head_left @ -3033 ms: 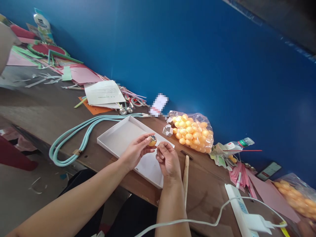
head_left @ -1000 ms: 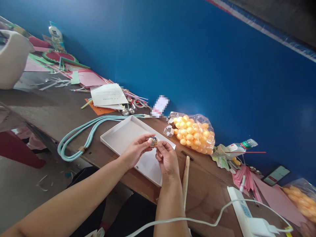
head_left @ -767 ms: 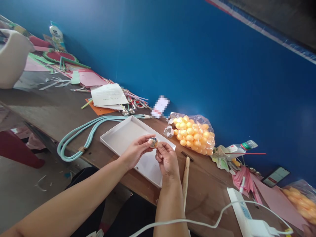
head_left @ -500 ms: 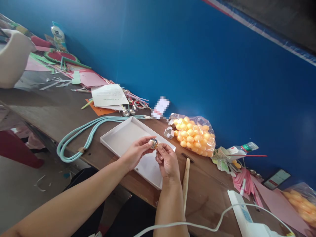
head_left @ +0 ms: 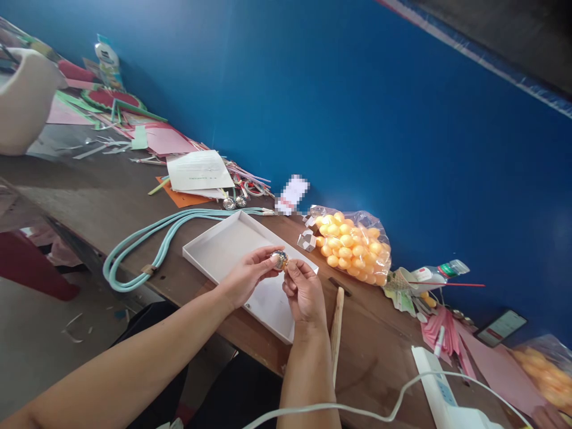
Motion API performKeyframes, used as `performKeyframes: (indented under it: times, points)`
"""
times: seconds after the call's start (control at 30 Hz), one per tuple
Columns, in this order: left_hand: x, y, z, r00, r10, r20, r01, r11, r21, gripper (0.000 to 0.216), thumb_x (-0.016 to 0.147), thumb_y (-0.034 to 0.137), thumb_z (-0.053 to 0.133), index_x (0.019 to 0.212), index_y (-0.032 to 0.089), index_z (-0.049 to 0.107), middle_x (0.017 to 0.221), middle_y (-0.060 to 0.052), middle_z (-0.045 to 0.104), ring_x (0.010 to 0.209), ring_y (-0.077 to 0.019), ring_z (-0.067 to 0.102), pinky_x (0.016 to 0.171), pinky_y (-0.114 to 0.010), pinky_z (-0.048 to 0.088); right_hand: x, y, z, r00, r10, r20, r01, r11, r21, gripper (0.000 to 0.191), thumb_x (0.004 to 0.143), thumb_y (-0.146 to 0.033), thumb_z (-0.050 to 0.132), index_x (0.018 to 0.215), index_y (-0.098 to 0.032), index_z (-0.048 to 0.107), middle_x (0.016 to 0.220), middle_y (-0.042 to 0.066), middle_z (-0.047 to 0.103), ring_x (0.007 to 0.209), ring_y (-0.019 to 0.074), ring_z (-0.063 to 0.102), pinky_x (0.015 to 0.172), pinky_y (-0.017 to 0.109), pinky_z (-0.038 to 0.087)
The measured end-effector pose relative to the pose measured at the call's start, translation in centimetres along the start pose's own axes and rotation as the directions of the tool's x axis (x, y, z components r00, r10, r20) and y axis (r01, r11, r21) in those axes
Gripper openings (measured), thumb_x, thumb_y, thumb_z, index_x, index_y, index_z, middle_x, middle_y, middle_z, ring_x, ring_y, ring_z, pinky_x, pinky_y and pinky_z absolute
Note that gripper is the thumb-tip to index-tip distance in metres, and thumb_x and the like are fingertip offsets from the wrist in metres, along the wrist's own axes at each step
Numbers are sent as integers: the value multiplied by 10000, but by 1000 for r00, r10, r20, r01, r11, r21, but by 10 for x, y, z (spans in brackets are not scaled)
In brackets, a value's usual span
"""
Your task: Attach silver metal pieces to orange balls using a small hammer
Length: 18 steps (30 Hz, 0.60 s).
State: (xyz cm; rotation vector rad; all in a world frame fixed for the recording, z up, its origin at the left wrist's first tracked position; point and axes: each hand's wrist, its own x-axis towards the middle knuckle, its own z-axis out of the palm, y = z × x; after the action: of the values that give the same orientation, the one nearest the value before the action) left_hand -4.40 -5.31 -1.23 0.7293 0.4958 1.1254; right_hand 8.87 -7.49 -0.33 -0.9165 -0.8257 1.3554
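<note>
A shiny silver bell point(head_left: 279, 260), round and small, is held above the shallow white box tray point(head_left: 210, 238). My left hand point(head_left: 250, 277) pinches it from the left between thumb and fingers. From the right, my right hand point(head_left: 305, 292) has thumb and forefinger closed at the bell's edge, where a small gold-coloured bit shows. Exactly what those right fingertips grip is partly hidden. Two similar silver bells point(head_left: 235, 202) lie behind the tray, beside a looped bundle of light blue cord point(head_left: 167, 238).
Right of the tray sit a clear bag of orange-yellow balls point(head_left: 351, 247) and a wooden stick point(head_left: 337, 333). A white cable point(head_left: 397, 405) crosses the foreground near a power strip point(head_left: 431, 369). Papers point(head_left: 199, 170) lie at left along the blue wall point(head_left: 335, 107).
Both hands keep nearly the same pose on the bell. The whole view shifts very slightly. At the lower right edge, what looks like another person's fingers now shows by the second bag.
</note>
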Motion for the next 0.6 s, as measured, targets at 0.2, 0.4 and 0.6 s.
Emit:
performKeyframes:
  times: [0.2, 0.4, 0.6]
  points:
    - [-1, 2, 2, 1000, -10, -17, 10, 1000, 2, 378, 720, 329, 734, 1068, 190, 684, 962, -52, 666, 848, -139, 589, 819, -279, 442, 0, 1, -1, 1000, -1, -7, 1, 1000, -23, 192, 697, -288, 767, 733, -167, 621, 617, -35, 559, 435, 15, 283, 387, 155, 199]
    - [-1, 2, 1, 1000, -7, -29, 7, 1000, 2, 390, 702, 337, 748, 1059, 190, 692, 966, -57, 669, 852, -147, 594, 829, -293, 442, 0, 1, -1, 1000, -7, -18, 5, 998, -62, 199, 698, -307, 766, 724, -172, 622, 551, -56, 488, 434, 24, 275, 390, 164, 195]
    - [-1, 1, 0, 1000, -2, -26, 3, 1000, 5, 380, 718, 331, 737, 1066, 186, 690, 970, -60, 672, 868, -151, 593, 837, -296, 441, 1, 2, -2, 1000, -17, -15, 16, 997, -80, 202, 704, -309, 764, 729, -167, 623, 533, -64, 460, 439, 25, 277, 395, 163, 191]
